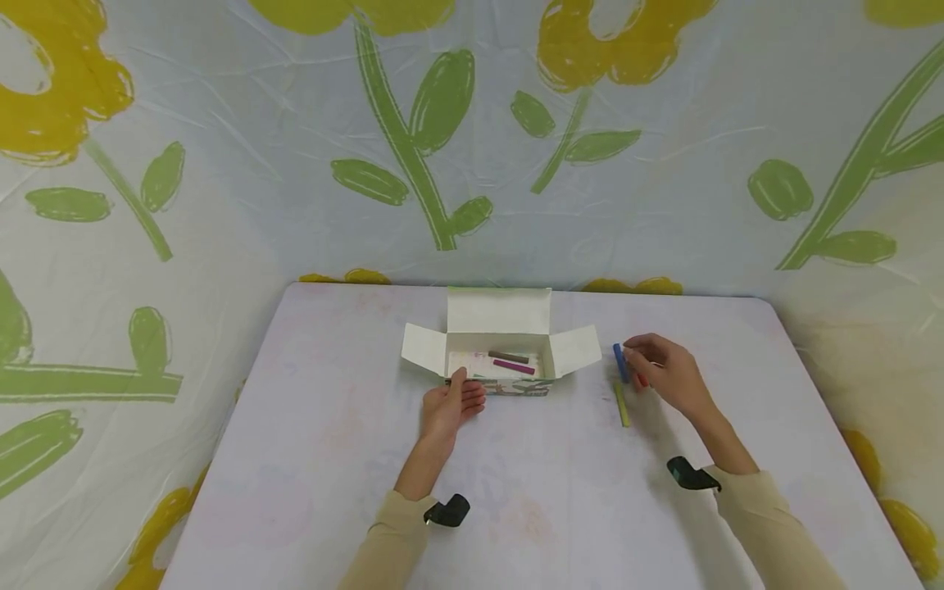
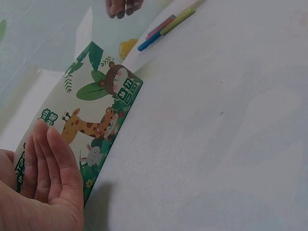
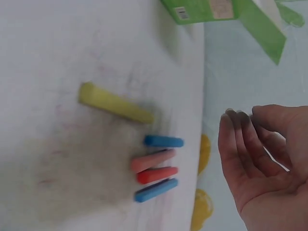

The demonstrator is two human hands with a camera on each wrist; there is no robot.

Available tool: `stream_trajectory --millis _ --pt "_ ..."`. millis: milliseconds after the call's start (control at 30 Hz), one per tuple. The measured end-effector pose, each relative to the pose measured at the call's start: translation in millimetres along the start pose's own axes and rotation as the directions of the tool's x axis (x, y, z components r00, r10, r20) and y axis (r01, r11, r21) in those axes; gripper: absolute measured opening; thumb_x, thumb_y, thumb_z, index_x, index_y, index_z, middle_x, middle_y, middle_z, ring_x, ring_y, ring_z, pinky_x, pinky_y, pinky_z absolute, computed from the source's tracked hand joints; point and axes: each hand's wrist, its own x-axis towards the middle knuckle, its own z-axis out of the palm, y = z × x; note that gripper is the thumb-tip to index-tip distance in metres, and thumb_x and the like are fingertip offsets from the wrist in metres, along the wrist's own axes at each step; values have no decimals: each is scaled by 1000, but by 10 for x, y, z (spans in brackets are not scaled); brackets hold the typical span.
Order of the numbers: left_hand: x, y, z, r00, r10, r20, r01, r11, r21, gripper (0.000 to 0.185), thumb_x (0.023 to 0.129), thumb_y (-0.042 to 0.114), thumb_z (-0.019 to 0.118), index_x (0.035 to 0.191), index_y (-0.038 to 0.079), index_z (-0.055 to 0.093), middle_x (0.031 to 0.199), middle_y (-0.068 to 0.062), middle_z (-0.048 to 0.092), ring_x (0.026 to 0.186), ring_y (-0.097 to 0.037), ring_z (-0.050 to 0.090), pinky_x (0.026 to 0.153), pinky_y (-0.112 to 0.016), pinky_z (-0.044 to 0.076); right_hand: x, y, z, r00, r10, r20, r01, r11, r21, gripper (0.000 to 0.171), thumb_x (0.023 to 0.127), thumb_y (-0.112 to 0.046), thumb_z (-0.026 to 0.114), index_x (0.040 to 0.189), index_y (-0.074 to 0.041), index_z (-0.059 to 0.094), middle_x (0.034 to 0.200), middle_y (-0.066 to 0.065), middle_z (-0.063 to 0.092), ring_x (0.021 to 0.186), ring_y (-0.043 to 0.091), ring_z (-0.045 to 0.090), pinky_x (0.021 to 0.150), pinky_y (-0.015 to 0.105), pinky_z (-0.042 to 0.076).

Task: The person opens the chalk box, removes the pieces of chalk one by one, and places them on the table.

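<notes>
The left hand (image 1: pixel 446 410), on the near side of the open box (image 1: pixel 516 388), pinches its front wall, thumb over the rim and fingers laid straight down the printed outside. The box stands near the back edge of the worktop (image 1: pixel 332 475), a little left of that edge's middle; it looks like thin card, light and apt to slide or buckle, so a wall is the place to steady it. Inside lie a brown stick (image 1: pixel 508 357) and a purple stick (image 1: pixel 514 367)

Past the box's right flap (image 1: pixel 575 350), toward the worktop's back right corner, lie a yellow-green stick (image 1: pixel 623 406), two blue sticks (image 3: pixel 163 141), a pink stick (image 3: pixel 153 160) and a red stick (image 3: pixel 157 175) — probably chalk or crayon: light, stiff, perhaps brittle. Best taken gently by the middle, thumb against fingertips, without bending. The right hand (image 1: pixel 674 377) hovers above this group, fingers loosely bent toward the thumb — nothing shows between them
</notes>
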Motion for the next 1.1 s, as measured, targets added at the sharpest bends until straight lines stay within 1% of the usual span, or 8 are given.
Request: stream_trajectory --millis 100,167,367,433,500,733,933,1100 --pt "-8 6 4 1000 -6 -8 6 1000 -8 46 105 32 62 101 -13 70 84 -9 73 72 -13 71 75 -27 62 70 -102 -27 1000 -4 -5 4 1000 25 28 105 -19 61 120 4 65 107 22 72 96 37 70 78 2 46" --pt "-7 8 0 1000 -3 -12 3 1000 -10 46 105 33 62 100 -13 70 84 -10 73 72 -13 70 74 -27 62 117 -167 -23 1000 -11 -8 11 999 48 28 106 -19 61 121 4 65 109 24 71 94 32 70 78 3 48" --pt "0 6 8 1000 -12 -16 12 1000 -7 45 106 30 60 103 -14 69 83 -9 72 72 -13 70 74 -26 62 235 -363 -16 998 -46 -44 49 996 69 27 105 -20 62 121 2 65 107 20 72 82 -3 64 74 9 54" --pt "1 2 10 1000 -14 -17 14 1000 -5 47 105 31 61 104 -15 68 83 -9 73 72 -12 70 74 -26 62 270 -435 -15 996 -67 -55 71 994 78 26 105 -19 62 120 2 65 106 20 72 81 -6 63 74 10 54" --pt "1 0 13 1000 -10 -16 10 1000 -6 47 105 32 61 103 -15 69 83 -9 73 72 -12 70 74 -26 62 303 -505 -7 995 -84 -58 89 992 90 25 105 -18 63 120 2 66 105 21 72 80 -2 64 73 10 54" --pt "1 -5 26 1000 -13 -23 13 1000 -9 45 105 32 62 100 -13 69 81 -8 72 71 -12 70 72 -26 62 399 -707 92 993 -117 -35 121 984 132 23 103 -15 65 118 3 67 103 20 72 85 33 69 75 8 52" --pt "7 -8 21 1000 -7 -11 7 1000 -2 47 105 33 61 102 -14 69 82 -8 72 72 -12 70 73 -25 62 482 -794 275 991 -127 31 122 983 135 22 102 -14 67 118 1 67 107 16 72 90 30 71 81 6 50" --pt "2 -6 16 1000 -11 -8 11 1000 -7 47 105 33 62 102 -14 69 82 -8 72 72 -13 70 73 -26 62 539 -820 466 980 -189 70 177 973 149 19 99 -10 70 114 1 68 103 14 73 90 27 71 81 19 58"
